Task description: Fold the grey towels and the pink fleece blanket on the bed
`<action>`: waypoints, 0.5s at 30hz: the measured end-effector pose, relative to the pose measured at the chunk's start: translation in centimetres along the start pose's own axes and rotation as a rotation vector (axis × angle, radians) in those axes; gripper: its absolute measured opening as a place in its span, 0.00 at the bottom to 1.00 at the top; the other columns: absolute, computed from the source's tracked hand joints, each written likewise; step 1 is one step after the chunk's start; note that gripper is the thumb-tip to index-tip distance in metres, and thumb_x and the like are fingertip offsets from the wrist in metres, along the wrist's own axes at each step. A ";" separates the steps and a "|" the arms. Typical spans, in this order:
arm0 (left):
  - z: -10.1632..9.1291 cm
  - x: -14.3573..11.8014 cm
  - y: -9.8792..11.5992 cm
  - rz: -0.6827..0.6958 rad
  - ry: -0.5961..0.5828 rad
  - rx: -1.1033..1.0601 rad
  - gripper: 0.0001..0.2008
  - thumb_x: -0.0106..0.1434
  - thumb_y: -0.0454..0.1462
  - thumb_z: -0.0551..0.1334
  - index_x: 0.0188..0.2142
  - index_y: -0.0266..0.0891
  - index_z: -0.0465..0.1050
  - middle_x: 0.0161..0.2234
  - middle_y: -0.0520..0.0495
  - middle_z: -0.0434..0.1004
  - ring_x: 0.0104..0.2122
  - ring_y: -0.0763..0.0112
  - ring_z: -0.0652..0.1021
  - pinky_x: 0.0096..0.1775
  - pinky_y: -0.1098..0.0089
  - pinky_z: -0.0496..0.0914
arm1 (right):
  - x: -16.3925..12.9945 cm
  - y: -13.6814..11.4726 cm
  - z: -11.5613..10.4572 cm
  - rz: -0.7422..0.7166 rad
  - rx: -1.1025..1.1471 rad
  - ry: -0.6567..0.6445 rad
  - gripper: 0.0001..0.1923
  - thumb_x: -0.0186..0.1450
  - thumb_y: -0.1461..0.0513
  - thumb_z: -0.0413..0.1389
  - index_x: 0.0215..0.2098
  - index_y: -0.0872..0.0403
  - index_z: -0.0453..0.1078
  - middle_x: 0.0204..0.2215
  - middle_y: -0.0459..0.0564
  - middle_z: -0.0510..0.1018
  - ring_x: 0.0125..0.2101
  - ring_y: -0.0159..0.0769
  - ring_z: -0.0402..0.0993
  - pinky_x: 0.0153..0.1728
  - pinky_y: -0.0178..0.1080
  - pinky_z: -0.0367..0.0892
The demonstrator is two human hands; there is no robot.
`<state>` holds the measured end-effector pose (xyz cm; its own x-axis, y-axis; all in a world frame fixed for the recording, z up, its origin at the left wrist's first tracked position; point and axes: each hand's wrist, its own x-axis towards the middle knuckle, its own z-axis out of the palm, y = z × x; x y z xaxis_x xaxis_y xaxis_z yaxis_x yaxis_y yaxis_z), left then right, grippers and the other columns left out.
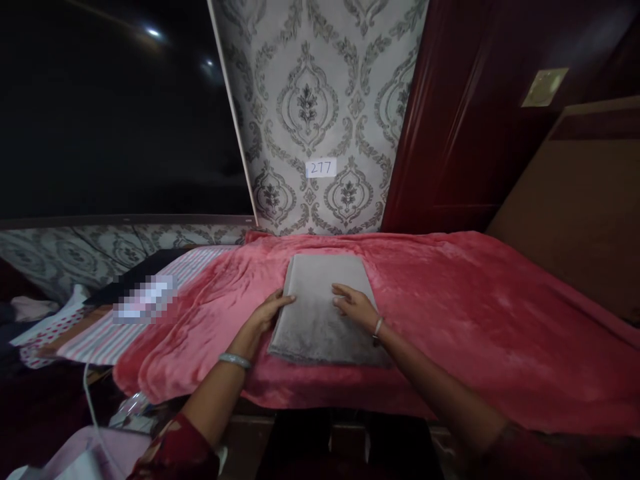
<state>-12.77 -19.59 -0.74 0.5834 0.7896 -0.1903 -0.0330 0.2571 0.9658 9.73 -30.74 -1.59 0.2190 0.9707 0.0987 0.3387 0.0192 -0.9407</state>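
A grey plush cloth, folded into a neat rectangle with stacked layers, lies flat in front of me. My left hand rests against its left edge, thumb laid over the top and fingers stretched along the side. Over the upper right part of the cloth is my right hand, its fingers loosely bent and the thumb apart. Nothing shows between the right fingers. Whether that hand presses on the cloth or hovers just above it, I cannot tell.
Underneath is a pink-red plush blanket spread over a table. A striped cloth lies at the left, below a large dark screen. A big cardboard box leans at the right. The wall carries a paper label reading 277.
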 end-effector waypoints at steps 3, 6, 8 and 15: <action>1.1 -0.6 0.6 0.023 -0.101 -0.119 0.36 0.45 0.38 0.75 0.56 0.39 0.72 0.44 0.39 0.83 0.45 0.53 0.82 0.48 0.59 0.74 | 3.5 -2.9 2.3 0.126 -0.126 -0.056 0.33 0.67 0.56 0.54 0.69 0.56 0.58 0.55 0.61 0.75 0.36 0.37 0.79 0.25 0.35 0.75; 2.1 -0.8 1.2 0.075 -0.149 -0.172 0.37 0.48 0.37 0.73 0.59 0.39 0.70 0.48 0.40 0.82 0.49 0.52 0.80 0.52 0.58 0.72 | 5.9 -5.9 3.6 0.204 -0.255 -0.121 0.41 0.67 0.48 0.55 0.71 0.59 0.52 0.51 0.63 0.77 0.31 0.39 0.79 0.22 0.37 0.73; 2.6 -0.8 1.2 0.103 -0.164 -0.204 0.37 0.50 0.37 0.72 0.60 0.40 0.70 0.49 0.40 0.82 0.51 0.52 0.79 0.54 0.57 0.70 | 6.9 -7.5 4.1 0.230 -0.317 -0.181 0.42 0.66 0.43 0.54 0.69 0.59 0.55 0.49 0.64 0.78 0.28 0.41 0.79 0.21 0.39 0.73; 2.9 -0.4 -0.4 0.124 -0.205 -0.330 0.35 0.52 0.37 0.70 0.60 0.40 0.70 0.48 0.40 0.82 0.48 0.54 0.81 0.54 0.57 0.71 | 8.8 -9.6 5.4 0.216 -0.667 -0.190 0.34 0.61 0.52 0.61 0.61 0.63 0.66 0.51 0.66 0.78 0.34 0.48 0.82 0.24 0.39 0.73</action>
<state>-10.66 -21.56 -0.52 0.7075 0.7067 -0.0043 -0.3525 0.3582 0.8646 3.46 -21.07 6.57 0.2015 0.9624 -0.1822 0.8051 -0.2687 -0.5289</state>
